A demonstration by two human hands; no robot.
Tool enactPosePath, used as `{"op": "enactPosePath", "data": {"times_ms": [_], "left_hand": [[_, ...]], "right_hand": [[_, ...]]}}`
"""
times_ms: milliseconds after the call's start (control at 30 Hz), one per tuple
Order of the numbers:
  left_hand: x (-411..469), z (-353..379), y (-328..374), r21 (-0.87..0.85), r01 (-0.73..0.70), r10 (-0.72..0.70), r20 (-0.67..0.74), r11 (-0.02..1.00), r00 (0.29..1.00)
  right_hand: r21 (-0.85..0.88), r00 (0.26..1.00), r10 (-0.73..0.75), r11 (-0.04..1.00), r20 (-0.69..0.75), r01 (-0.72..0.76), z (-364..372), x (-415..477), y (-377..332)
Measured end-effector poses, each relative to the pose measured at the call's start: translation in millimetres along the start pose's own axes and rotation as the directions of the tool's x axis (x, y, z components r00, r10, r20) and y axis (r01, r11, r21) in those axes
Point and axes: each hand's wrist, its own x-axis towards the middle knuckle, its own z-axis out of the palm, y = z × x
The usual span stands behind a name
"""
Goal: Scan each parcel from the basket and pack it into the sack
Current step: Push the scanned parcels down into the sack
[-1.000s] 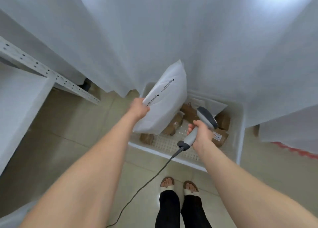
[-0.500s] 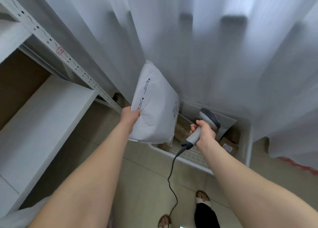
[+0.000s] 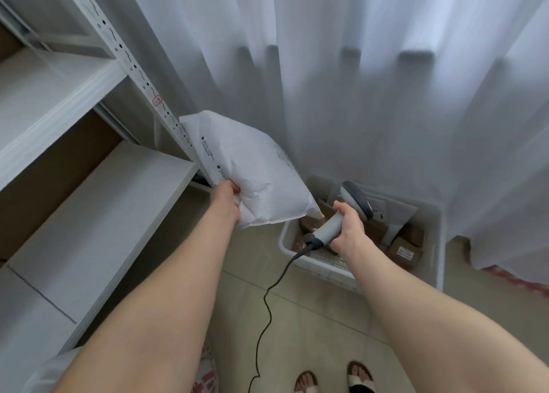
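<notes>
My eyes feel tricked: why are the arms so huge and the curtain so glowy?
Head view: the wide-angle lens swells the forearms near the camera; daylight shines through the white curtain, brightest and nearly washed out at top right; the white parcel in the left hand and the barcode scanner in the right hand look fairly sharp.
</notes>
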Motion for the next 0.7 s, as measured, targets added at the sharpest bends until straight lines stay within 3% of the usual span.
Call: {"op": "enactPosePath", "data": {"times_ms": [200,367,467,567,700], "left_hand": [[-14.8,-30.8,0.5,-0.197,0.056,-0.041,0.081,0.979,0.996],[-36.6,-37.3,-1.1,0.095,0.134,-0.155,0.269,0.986,0.951],[-44.6,-40.1,7.3,0.318,0.083,-0.187,0.312,0.944,0.931],[-50.0,-42.0,19.6,0.474,0.042,-0.205,0.298,0.880,0.932],[-51.6,-37.7,27.3,0.521,0.011,-0.153,0.230,0.854,0.961]], "right_hand": [[0.141,0.988,0.040,0.988,0.151,-0.062,15.9,-25.7,-5.9],[0.035,0.995,-0.050,0.998,0.083,0.047,35.9,-49.7,-22.4],[0.022,0.995,-0.097,0.995,0.027,0.096,40.1,-57.9,-31.6],[0.006,0.994,-0.112,0.994,-0.018,0.112,43.2,-66.9,-37.8],[-0.020,0.983,-0.181,0.983,-0.022,0.181,52.8,-83.5,-45.2]]}}
